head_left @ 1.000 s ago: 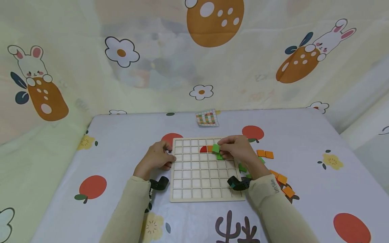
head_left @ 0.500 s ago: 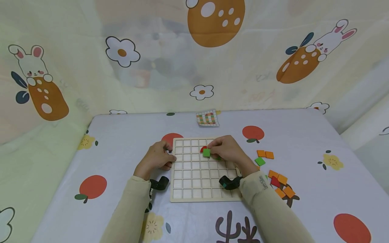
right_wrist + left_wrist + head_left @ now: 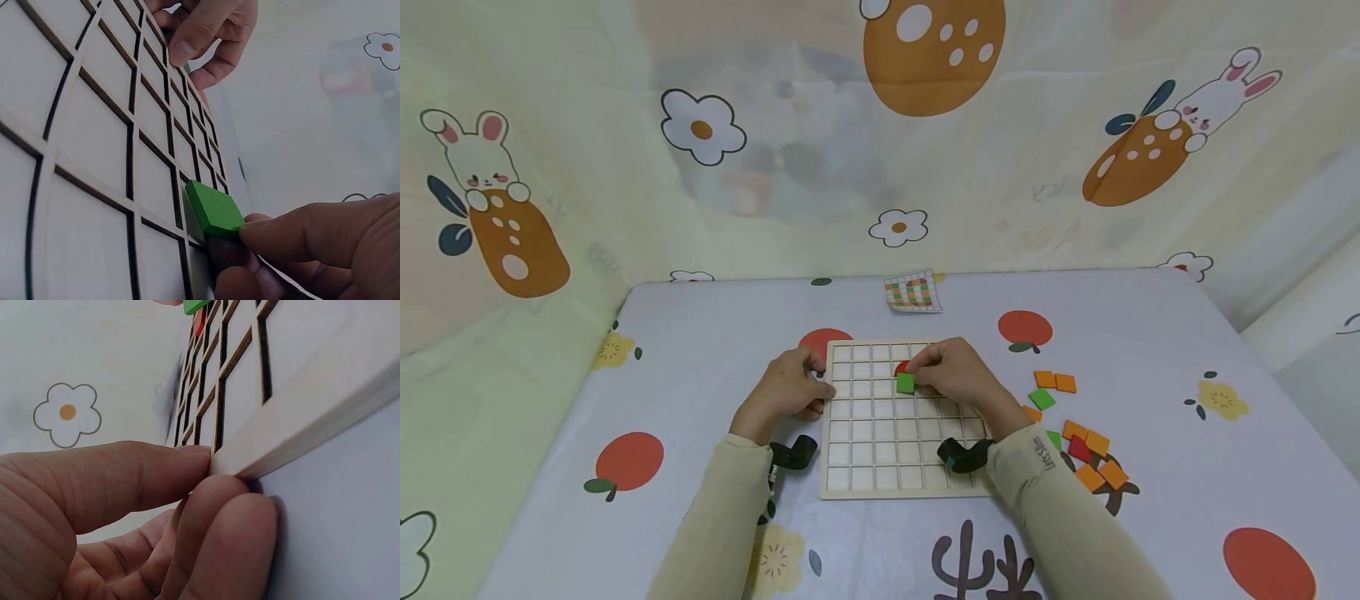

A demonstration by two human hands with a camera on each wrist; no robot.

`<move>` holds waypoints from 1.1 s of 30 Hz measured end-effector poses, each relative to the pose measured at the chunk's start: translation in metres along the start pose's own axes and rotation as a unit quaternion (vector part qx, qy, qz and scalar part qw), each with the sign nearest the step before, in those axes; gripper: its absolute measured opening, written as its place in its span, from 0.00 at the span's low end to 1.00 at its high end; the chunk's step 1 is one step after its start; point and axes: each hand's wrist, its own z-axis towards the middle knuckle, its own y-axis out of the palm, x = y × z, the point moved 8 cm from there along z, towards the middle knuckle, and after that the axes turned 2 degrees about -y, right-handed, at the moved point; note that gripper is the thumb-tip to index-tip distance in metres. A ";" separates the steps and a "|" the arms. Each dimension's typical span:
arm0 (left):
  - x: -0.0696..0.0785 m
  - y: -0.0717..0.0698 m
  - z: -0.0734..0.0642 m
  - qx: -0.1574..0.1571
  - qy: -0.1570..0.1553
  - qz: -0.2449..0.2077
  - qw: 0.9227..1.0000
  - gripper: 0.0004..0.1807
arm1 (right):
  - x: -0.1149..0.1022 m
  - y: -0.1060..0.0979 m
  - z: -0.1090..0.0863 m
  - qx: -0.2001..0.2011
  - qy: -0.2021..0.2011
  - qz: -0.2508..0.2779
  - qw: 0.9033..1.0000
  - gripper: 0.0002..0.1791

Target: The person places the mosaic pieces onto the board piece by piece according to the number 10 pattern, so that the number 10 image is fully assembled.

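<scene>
A pale wooden grid board (image 3: pixel 883 454) lies on the table. My left hand (image 3: pixel 784 386) grips its left edge between thumb and fingers, which the left wrist view shows up close. Over the upper middle of the board, my right hand (image 3: pixel 958 377) pinches a green square tile (image 3: pixel 905 383) by one edge. In the right wrist view the tile (image 3: pixel 214 208) is tilted against the grid, between thumb and fingertips. A red piece (image 3: pixel 901 367) sits in a cell just behind it, partly covered. Cells to its right are hidden under the right hand.
Loose tiles lie right of the board: several orange ones (image 3: pixel 1065 382), green ones such as this tile (image 3: pixel 1042 399), and a red one (image 3: pixel 1079 448). A card with a coloured grid pattern (image 3: pixel 912 294) stands behind the board. A printed cloth wall rises at the back.
My right hand has moved left across the board with the green tile, from the right of the red piece to just in front of it. The left hand stays on the board's edge.
</scene>
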 end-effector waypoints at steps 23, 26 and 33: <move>-0.003 0.001 0.001 -0.001 -0.003 -0.001 1.000 0.17 | -0.002 -0.002 -0.005 0.019 -0.030 -0.007 0.999 0.08; -0.003 0.001 0.001 -0.001 -0.005 -0.002 1.000 0.17 | 0.000 -0.012 -0.013 0.041 -0.042 -0.003 0.998 0.09; -0.002 0.000 0.001 -0.003 -0.005 0.000 1.000 0.18 | 0.019 -0.057 -0.040 0.094 -0.018 0.017 0.995 0.14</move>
